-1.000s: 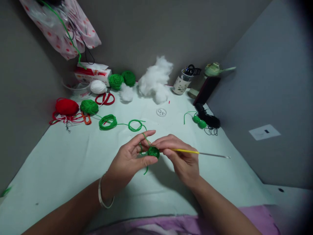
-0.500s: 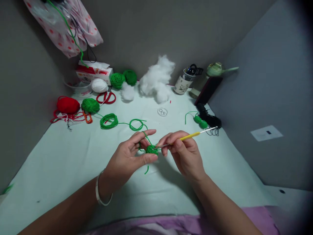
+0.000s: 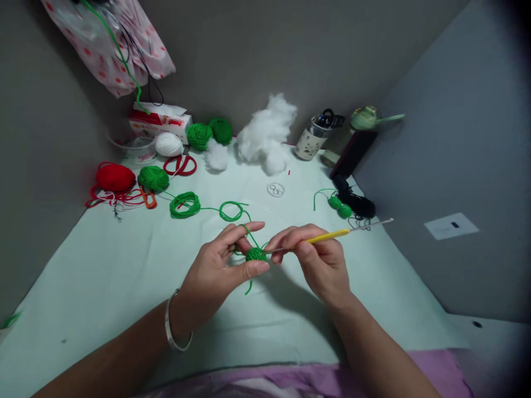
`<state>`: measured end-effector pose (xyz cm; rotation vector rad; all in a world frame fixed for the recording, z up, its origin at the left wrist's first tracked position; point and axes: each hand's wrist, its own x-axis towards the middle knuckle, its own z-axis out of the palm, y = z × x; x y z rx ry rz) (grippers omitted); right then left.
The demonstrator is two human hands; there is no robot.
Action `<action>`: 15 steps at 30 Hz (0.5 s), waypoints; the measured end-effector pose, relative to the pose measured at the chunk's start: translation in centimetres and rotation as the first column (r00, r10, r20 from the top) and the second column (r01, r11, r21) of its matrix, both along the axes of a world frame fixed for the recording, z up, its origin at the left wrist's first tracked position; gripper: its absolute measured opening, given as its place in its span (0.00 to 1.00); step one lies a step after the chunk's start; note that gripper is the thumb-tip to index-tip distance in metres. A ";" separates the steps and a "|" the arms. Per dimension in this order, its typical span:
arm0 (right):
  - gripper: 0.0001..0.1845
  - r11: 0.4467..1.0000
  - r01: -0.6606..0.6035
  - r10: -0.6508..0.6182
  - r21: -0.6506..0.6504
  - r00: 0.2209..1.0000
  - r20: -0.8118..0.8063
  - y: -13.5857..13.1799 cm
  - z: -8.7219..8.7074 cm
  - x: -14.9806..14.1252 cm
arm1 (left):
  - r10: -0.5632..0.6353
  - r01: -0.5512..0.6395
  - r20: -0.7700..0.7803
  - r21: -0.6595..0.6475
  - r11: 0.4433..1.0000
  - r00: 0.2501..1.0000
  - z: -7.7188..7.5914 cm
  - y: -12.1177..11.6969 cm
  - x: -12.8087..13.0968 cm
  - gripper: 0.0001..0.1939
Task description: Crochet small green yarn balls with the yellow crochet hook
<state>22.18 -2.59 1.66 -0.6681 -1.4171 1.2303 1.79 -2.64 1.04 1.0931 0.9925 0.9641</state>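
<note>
My left hand [image 3: 226,257] pinches a small green crocheted piece [image 3: 256,254] between thumb and fingers. Green yarn runs over its raised index finger, and a short tail of it hangs below the piece. In my right hand [image 3: 317,260] is a crochet hook [image 3: 329,236] with a yellow handle, held like a pen. The hook's left tip meets the upper right edge of the crocheted piece; its other metal end points out to the right. Loose green yarn loops [image 3: 231,211] lie just beyond my left hand, joined by a strand to a larger coil [image 3: 185,205].
White stuffing [image 3: 267,135] sits at the back. Leftward are red yarn [image 3: 116,177], a green yarn ball [image 3: 154,178], red-handled scissors [image 3: 180,165] and a tissue box [image 3: 161,122]. Rightward are a cup of tools [image 3: 312,138], black yarn [image 3: 359,203] and green beads [image 3: 340,207]. Grey panels enclose the table.
The hook has shifted slightly right and tilted flatter, its tip now at the piece's upper right edge. My right hand moved a little right; the left barely moved.
</note>
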 end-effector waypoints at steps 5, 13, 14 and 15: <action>0.10 0.978 0.042 -0.077 0.206 0.984 0.162 0.0 0.0 -0.2 | 0.038 -0.035 -0.042 0.069 0.997 0.998 0.0 -0.1 0.2 0.26; 0.12 0.667 0.019 -0.504 0.745 0.748 0.432 -1.5 -0.3 -0.8 | 0.190 -0.181 -0.047 0.145 0.973 0.981 -0.6 -1.4 0.9 0.22; 0.14 0.650 0.011 -0.538 0.760 0.713 0.450 -1.7 -0.3 -0.7 | 0.198 -0.184 -0.061 0.182 0.966 0.978 -0.8 -1.6 0.9 0.21; 0.15 0.643 0.009 -0.559 0.766 0.689 0.461 -1.8 -0.5 -0.7 | 0.198 -0.179 -0.070 0.215 0.960 0.978 -0.9 -1.7 0.9 0.19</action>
